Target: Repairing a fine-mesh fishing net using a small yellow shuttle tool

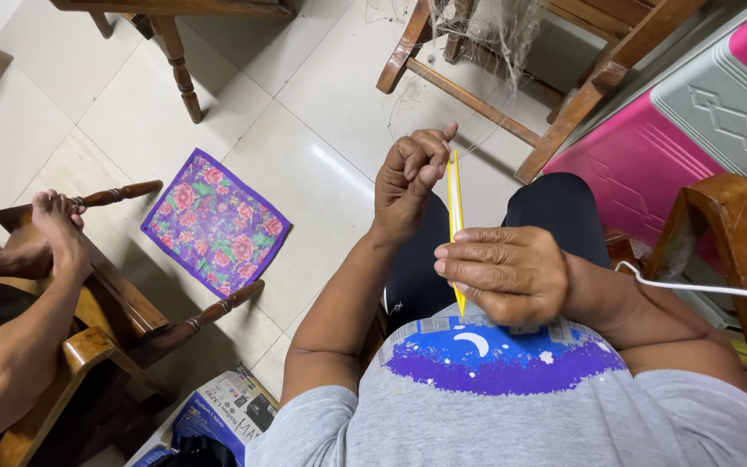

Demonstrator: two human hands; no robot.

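**A:** what's your grip on right now?

**B:** my right hand is closed round the lower end of a yellow netting needle, which stands upright over my lap. My left hand sits just left of the needle's top, fingers pinched shut on a thin thread.

**A:** anything else around?

**B:** a floral cloth on the floor, well left of the needle, and a wooden chair beyond it.

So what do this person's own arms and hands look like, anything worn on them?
Both hands are bare: no gloves, rings, watch or bracelets show on the left hand or the right hand. The forearms are uncovered too. The only clothing on the arms is the short sleeves of a grey T-shirt with a blue and purple night-sky print, ending above the elbows.
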